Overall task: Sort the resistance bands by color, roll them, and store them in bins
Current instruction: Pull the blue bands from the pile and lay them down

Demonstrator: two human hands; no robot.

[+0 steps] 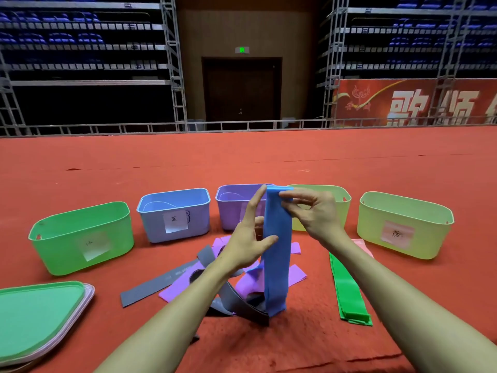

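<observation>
blue band [277,251] hangs upright in front of the purple bin [228,211], top end folded over, bottom end touching the red carpet floor [269,157] on the loose pile. right hand [314,214]: grip closed to a thumb-and-finger pinch on the folded top. left hand [244,243]: fingers straight, laid along the band's left edge, nothing clasped. risks, judged: pinch is small, so the layers could slip and the fold spring open; the trailing end sits among grey bands [150,289] and purple bands [295,275] and could drag one up when rolling starts; a loose roll would likely unwind in the bin. edges and room: blue bin [153,227] stands just left of the purple one, open-topped, path to it over the pile looks free. green band [347,292] lies apart to the right, stacked lids [37,313] well left, bare carpet near the person
</observation>
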